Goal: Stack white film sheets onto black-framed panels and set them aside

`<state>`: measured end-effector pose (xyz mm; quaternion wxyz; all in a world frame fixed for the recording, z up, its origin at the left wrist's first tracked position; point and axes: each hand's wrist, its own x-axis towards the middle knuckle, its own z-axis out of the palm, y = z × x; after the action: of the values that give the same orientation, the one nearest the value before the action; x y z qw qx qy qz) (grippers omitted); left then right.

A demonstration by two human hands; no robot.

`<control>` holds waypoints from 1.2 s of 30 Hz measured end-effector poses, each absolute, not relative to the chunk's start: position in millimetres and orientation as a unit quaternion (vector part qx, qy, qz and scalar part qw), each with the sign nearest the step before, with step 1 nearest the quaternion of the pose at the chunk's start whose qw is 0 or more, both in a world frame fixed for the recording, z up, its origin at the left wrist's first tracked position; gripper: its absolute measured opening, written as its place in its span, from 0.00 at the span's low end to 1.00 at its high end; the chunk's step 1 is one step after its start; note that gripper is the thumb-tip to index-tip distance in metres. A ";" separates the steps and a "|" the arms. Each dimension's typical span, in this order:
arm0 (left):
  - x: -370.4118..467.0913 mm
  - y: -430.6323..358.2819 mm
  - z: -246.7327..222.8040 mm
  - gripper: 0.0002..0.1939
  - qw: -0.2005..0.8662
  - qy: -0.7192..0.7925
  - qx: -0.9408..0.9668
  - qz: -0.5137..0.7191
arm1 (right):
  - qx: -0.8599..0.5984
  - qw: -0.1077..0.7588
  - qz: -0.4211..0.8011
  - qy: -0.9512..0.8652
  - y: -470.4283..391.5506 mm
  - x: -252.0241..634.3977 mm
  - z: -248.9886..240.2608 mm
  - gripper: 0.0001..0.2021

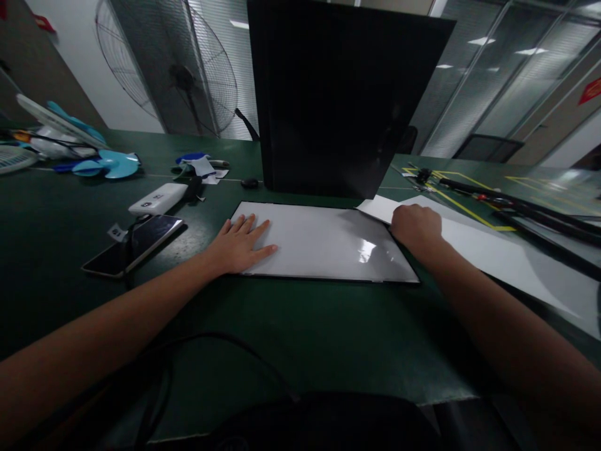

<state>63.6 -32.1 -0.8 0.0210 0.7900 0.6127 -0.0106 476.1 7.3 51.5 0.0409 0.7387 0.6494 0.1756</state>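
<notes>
A white glossy panel with a thin black edge [319, 244] lies flat on the green table [291, 326]. My left hand [238, 246] rests on the panel's left end, palm down with its fingers spread. At the panel's right edge my right hand [417, 230] is closed in a fist or pinch. A white sheet [381, 207] meets its fingers and reaches over the panel's upper right corner; whether the fingers grip it is hidden. More white sheets [507, 254] lie to the right, partly behind my right forearm. Behind the panel a large black panel [342, 94] stands upright.
On the left are a phone [136, 245], a white power bank [158, 199] and a blue fan blade [107, 164]. A small black object [250, 183] lies beside the black panel's base. Black rods [530, 207] and yellow tape are at the right; a cable [225, 336] crosses the front.
</notes>
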 end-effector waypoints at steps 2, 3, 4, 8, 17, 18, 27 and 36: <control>63.7 -32.6 -0.1 0.49 0.023 0.613 0.789 -0.009 | 0.702 0.056 0.179 0.687 -1.0 456.1 48.2 0.21; 63.7 -32.8 0.2 0.49 0.024 0.614 0.789 -0.008 | 0.681 0.064 0.178 0.707 -5.5 445.6 45.6 0.22; 63.6 -32.9 0.3 0.49 0.025 0.614 0.789 -0.007 | 0.659 0.070 0.175 0.728 -10.2 435.0 42.8 0.22; 63.4 -32.7 -0.3 0.49 0.025 0.615 0.788 -0.005 | 0.589 0.077 0.156 0.789 -30.8 398.4 34.4 0.21; 63.5 -31.4 -2.0 0.48 0.024 0.617 0.787 -0.005 | 0.575 0.028 0.172 0.800 -31.4 395.9 29.6 0.27; 63.5 -31.4 -1.7 0.48 0.025 0.616 0.787 -0.005 | 0.587 0.032 0.171 0.790 -25.6 401.1 27.2 0.28; 64.1 -33.3 0.6 0.48 0.027 0.614 0.789 -0.003 | 0.639 0.107 0.186 0.738 0.9 443.8 35.2 0.24; 62.5 -31.6 -1.8 0.46 0.028 0.614 0.789 0.010 | 0.610 0.106 0.195 0.761 -46.5 394.6 52.0 0.18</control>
<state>62.5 -31.6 -1.8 0.0282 0.7891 0.6135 0.0101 394.6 -46.5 52.0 0.1056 0.6099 0.7609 0.1946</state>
